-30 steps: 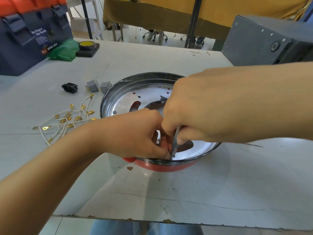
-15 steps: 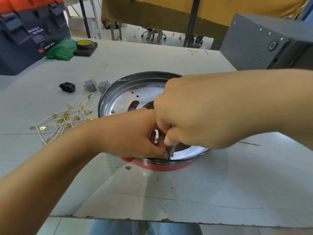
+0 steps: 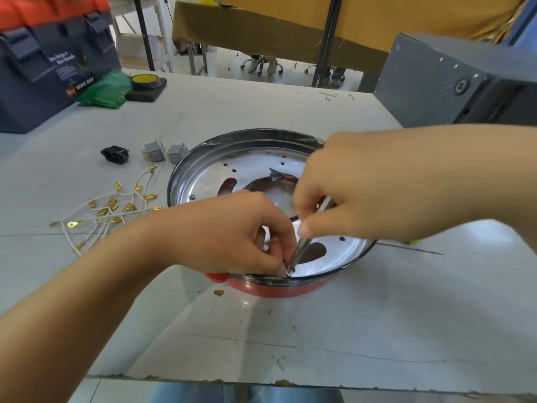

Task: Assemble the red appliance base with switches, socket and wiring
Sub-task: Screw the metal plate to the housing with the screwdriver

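The right hand point(image 3: 357, 184) has its fingers curled round a slim metal screwdriver point(image 3: 302, 248), pinching the shaft high up. The shaft runs down and toward the person, leaning a little to the left, and its tip meets the near inside edge of the red base point(image 3: 279, 289). The left hand point(image 3: 232, 231) comes in from the other side with its fingertips pinched together right at that tip; they seem to steady something small there, likely a screw, though the part itself is too small to make out.

Everything turns on that one spot: tip and fingertips touch at the near rim, just inside the black lip, with the tool's long axis pointing nearly straight into the shiny metal plate point(image 3: 247, 167) that lines the base. The right hand sits above and beyond the spot, the left beside it and nearer the person.

The base rests on the grey table point(image 3: 377, 330), close to its front edge. Further left lie the white wires with brass ends point(image 3: 110, 207), and beyond them the black socket point(image 3: 114, 154) and two grey switches point(image 3: 164, 152), all apart from the base and not yet fitted. I judge the work to be at an early fastening step
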